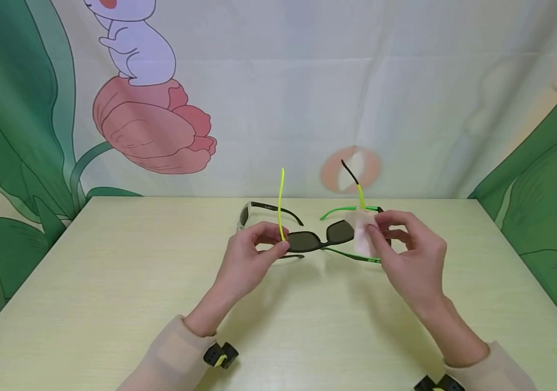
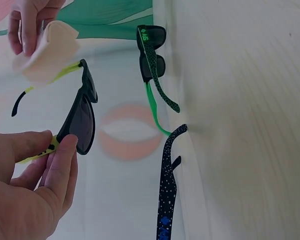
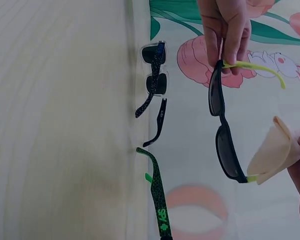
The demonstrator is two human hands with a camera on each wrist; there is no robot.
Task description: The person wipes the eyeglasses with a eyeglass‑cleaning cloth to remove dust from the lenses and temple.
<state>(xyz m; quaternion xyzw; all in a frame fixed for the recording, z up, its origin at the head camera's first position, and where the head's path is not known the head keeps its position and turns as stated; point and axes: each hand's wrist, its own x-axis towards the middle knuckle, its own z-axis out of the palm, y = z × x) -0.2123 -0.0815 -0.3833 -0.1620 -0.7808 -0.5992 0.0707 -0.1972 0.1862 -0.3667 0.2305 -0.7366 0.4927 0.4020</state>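
Sunglasses (image 1: 305, 241) with a black frame and dark lenses are held up between the two grips, above the worktop (image 1: 112, 271). The left grip (image 1: 249, 260) pinches them between thumb and fingers at the hinge end nearest to it, and from there one yellow arm (image 1: 281, 206) sticks up. The right grip (image 1: 410, 260) pinches a pale cloth (image 1: 364, 233) that lies against the other arm (image 1: 361, 193), yellow with a black tip; that tip pokes out beyond the cloth, away from the right grip. Just behind the left grip, and partly hidden by it, a clear-framed pair (image 3: 155, 83) rests on the worktop, its dark arms reaching toward the right grip, one of them dotted white with a blue mark. Behind the right grip rests a black-framed pair with green on its arms (image 2: 158, 66), its arms pointing toward the left grip. Farther back, beyond both grips, hangs a curtain (image 1: 278, 98) printed with a white rabbit (image 1: 144, 54) on a pink flower (image 1: 151, 133), to the left of the left grip
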